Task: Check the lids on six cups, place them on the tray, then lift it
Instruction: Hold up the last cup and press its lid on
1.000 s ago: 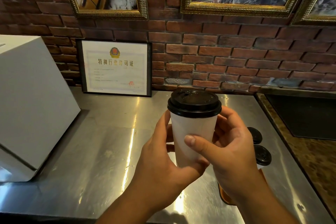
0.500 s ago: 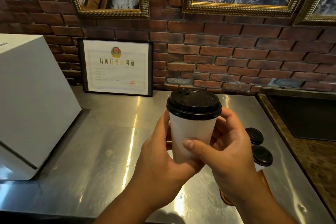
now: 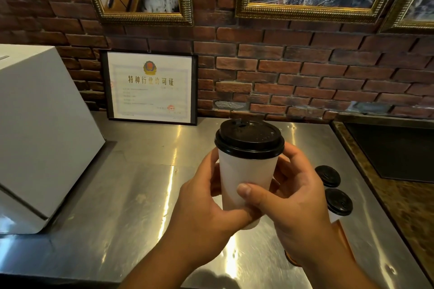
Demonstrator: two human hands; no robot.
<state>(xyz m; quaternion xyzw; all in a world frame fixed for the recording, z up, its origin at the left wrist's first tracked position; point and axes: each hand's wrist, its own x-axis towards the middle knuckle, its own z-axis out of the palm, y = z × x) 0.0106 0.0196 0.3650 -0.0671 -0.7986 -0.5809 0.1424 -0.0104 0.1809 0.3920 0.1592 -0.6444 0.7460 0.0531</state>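
A white paper cup [image 3: 246, 171] is upright, black lid [image 3: 249, 141] on top, held above the steel counter [image 3: 117, 195]. The left hand [image 3: 206, 213] and right hand [image 3: 293, 213] both curl round its wall. Two more lidded cups [image 3: 338, 202] stand behind the right hand, their contents hidden.

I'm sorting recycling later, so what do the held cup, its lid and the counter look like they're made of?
The cup looks like matte white paper, no shine. The lid is probably black plastic: moulded rim, slight sheen. The counter is likely brushed stainless steel, streaky reflections.
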